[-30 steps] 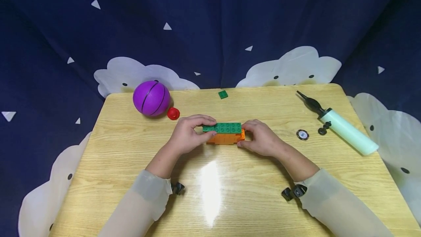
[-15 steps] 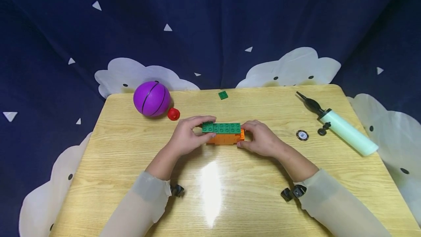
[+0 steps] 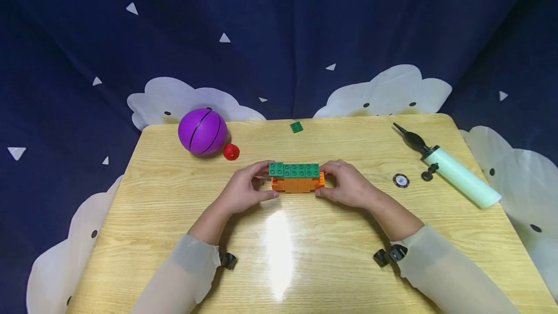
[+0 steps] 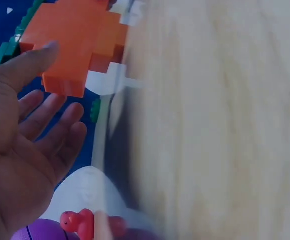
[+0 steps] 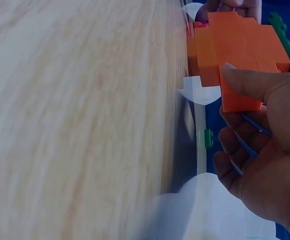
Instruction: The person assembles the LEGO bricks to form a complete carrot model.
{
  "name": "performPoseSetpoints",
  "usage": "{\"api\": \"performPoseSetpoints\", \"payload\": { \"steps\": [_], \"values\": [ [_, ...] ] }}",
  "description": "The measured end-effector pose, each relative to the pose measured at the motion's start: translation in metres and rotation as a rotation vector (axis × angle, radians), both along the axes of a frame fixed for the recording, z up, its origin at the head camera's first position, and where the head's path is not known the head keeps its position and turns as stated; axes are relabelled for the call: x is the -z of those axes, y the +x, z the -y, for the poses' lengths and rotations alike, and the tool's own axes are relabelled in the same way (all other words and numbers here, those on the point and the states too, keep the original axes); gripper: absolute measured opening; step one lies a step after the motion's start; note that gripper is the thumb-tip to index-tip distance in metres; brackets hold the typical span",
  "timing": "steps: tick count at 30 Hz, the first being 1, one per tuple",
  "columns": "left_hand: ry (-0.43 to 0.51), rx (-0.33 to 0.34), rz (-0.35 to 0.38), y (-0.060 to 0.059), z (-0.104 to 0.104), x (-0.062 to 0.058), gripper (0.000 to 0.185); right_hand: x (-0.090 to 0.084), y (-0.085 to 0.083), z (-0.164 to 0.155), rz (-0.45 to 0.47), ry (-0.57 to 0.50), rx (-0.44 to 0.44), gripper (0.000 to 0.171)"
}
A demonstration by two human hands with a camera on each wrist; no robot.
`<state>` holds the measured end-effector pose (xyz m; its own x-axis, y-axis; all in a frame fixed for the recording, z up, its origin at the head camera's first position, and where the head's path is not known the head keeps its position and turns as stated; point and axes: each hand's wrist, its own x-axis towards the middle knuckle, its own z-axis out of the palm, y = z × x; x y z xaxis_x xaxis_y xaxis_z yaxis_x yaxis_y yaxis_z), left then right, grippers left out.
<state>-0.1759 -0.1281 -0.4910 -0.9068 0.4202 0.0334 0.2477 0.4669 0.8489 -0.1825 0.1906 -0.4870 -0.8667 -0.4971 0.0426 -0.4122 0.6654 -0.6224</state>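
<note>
Orange toy bricks form a stepped block at the middle of the table, topped by a row of green studded bricks. My right hand pinches the block's right end, thumb on the near side and fingers behind it. At the other end, my left hand stands around the block with loosely spread fingers, its thumb off the near face. The left wrist view shows the left thumb overlapping the orange side and the other fingers relaxed below the end. The green row's left end sticks out past the orange bricks.
A small green brick lies at the table's back edge. Back left are a purple ball and a red toy duck. On the right lie a poker chip, a small black piece and a hand pump.
My left hand has let go of the green brick at the row's left end and drawn back to the left, its thumb lower. The right hand keeps its grip.
</note>
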Motion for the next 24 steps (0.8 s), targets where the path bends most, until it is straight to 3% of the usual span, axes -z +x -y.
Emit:
{"api": "performPoseSetpoints", "payload": {
  "steps": [6, 13, 24],
  "values": [
    [-0.046, -0.031, 0.018, 0.002, 0.002, 0.009, 0.061, 0.000, -0.001, -0.001, 0.010, 0.005, -0.004, 0.056],
    [0.019, -0.032, -0.011, 0.001, 0.000, 0.016, 0.039, -0.001, -0.003, -0.005, 0.007, 0.018, -0.021, 0.058],
    [0.013, -0.037, 0.019, 0.003, 0.000, 0.016, 0.040, 0.001, -0.018, -0.018, 0.089, 0.031, -0.080, 0.050]
  ]
}}
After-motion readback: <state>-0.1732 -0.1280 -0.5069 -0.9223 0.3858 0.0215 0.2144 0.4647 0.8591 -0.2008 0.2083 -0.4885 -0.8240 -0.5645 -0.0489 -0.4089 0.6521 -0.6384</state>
